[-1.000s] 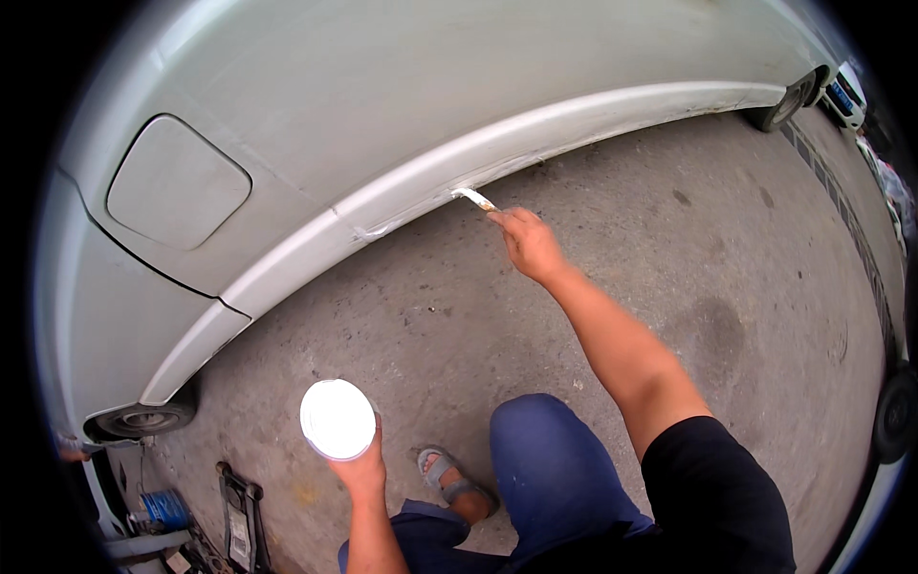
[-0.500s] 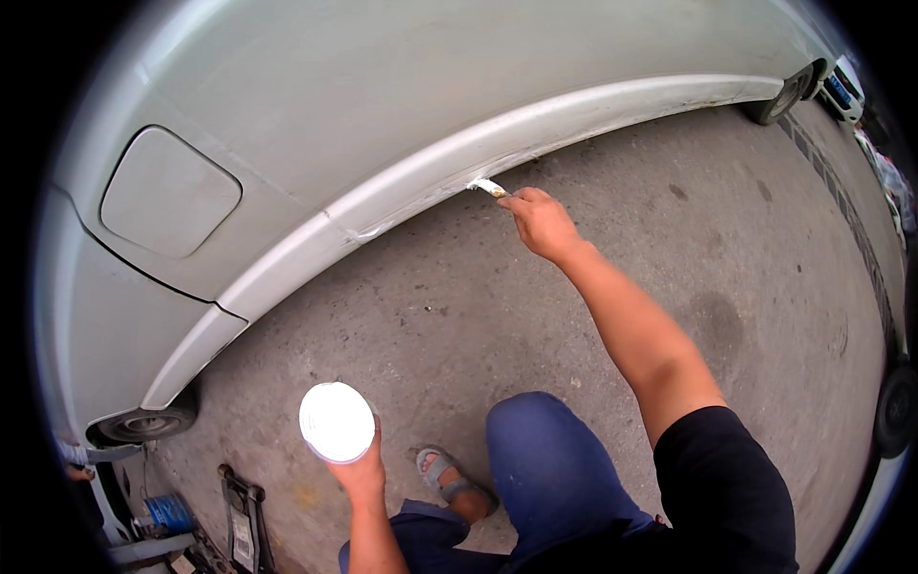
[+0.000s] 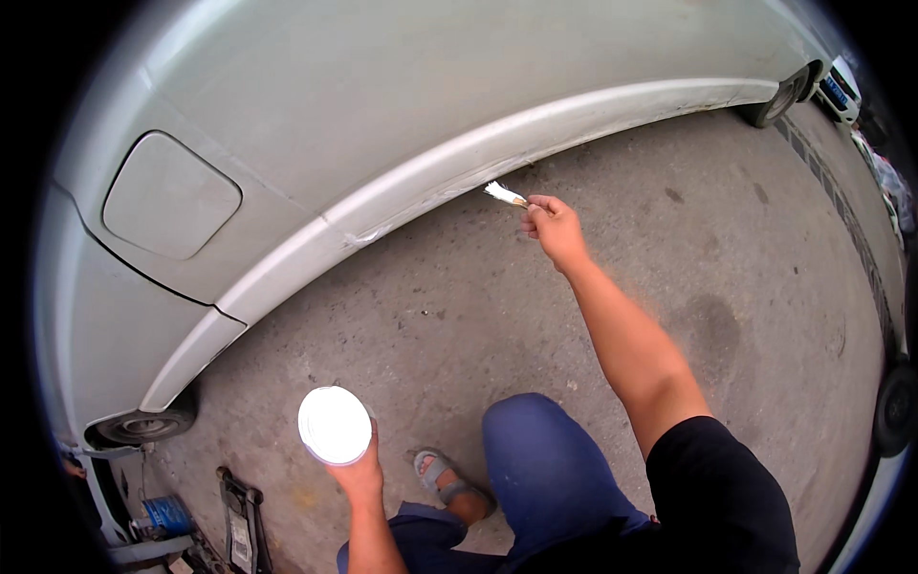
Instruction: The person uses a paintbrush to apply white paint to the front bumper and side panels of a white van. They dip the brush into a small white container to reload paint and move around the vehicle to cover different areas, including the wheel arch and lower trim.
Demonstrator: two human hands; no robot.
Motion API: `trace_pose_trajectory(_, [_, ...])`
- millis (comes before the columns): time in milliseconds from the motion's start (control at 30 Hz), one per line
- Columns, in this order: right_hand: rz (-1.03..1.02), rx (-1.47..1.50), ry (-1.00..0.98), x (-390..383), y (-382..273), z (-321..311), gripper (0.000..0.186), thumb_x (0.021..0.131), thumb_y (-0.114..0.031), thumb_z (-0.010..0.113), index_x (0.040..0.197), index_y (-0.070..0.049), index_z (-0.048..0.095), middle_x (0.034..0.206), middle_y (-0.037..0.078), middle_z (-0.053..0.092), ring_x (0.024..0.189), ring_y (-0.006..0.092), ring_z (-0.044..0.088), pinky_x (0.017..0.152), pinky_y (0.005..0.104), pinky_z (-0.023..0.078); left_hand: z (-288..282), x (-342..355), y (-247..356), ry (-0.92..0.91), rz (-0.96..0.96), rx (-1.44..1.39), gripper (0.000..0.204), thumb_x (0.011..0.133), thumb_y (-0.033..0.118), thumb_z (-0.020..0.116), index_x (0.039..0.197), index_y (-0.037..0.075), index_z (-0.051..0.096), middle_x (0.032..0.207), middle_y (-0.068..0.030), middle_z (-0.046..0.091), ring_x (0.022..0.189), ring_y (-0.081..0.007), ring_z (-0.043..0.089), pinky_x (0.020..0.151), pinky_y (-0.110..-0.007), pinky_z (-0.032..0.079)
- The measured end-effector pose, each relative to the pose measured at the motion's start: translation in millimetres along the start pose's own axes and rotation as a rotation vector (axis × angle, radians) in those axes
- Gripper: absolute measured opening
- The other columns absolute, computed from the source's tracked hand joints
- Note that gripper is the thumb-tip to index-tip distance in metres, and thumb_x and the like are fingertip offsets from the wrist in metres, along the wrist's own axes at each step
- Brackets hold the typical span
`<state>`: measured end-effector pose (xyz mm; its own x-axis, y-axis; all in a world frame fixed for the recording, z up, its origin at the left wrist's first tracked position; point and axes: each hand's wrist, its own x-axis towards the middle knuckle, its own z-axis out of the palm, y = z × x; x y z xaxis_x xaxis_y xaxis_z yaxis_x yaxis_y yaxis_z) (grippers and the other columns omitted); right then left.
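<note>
In my right hand (image 3: 555,228) is a paintbrush (image 3: 505,194), its handle pinched between thumb and fingers. White paint coats its splayed bristles, which point left toward the lower sill (image 3: 421,180) of a silvery-grey van (image 3: 382,77). A small gap seems to lie between bristle tips and sill. Low on the left, my left hand (image 3: 359,471) is wrapped round a round container (image 3: 335,425) whose top shows bright white; whether that is paint or a lid I cannot tell. Whitish marks show along the sill's lower edge.
Wheels (image 3: 151,426) stand at the van's two ends. A floor jack (image 3: 239,517) and a blue can (image 3: 168,515) are on the ground at lower left. Another vehicle's wheel (image 3: 897,409) edges in at right, and a white car (image 3: 841,91) stands far right.
My right hand has drawn the paintbrush back from the sill, slightly right and toward me. The bristles touched the sill's lower edge before. My left hand with the container has hardly moved.
</note>
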<state>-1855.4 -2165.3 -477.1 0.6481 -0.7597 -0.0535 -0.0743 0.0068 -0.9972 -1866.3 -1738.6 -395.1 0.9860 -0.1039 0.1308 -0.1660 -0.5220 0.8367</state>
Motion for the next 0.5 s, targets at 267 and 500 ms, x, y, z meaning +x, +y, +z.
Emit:
trace_pose_trajectory(267, [0.285,0.745,0.227,-23,6,67,0.029,0.089,-0.01,0.054,0.115,0.002,0.048,0.092,0.012,0.063,0.076,0.018,0.063,0.066,0.0278,0.052,4,-1,1,-0.014,-0.001,-0.036,0.057,0.074,0.009,0.074,0.123,-0.003,0.046,0.119,-0.0098,0.053,0.108,-0.0201,0.05,0.095,-0.031,0.037])
trace_pose_trajectory(500, [0.284,0.762,0.278,-27,2,62,0.031,0.087,-0.005,0.054,0.116,0.002,0.045,0.089,0.012,0.062,0.072,0.017,0.062,0.06,0.0263,0.051,3,-4,3,0.023,-0.013,-0.018,0.061,0.074,0.01,0.075,0.126,-0.003,0.044,0.124,-0.0106,0.051,0.113,-0.0208,0.048,0.099,-0.032,0.035])
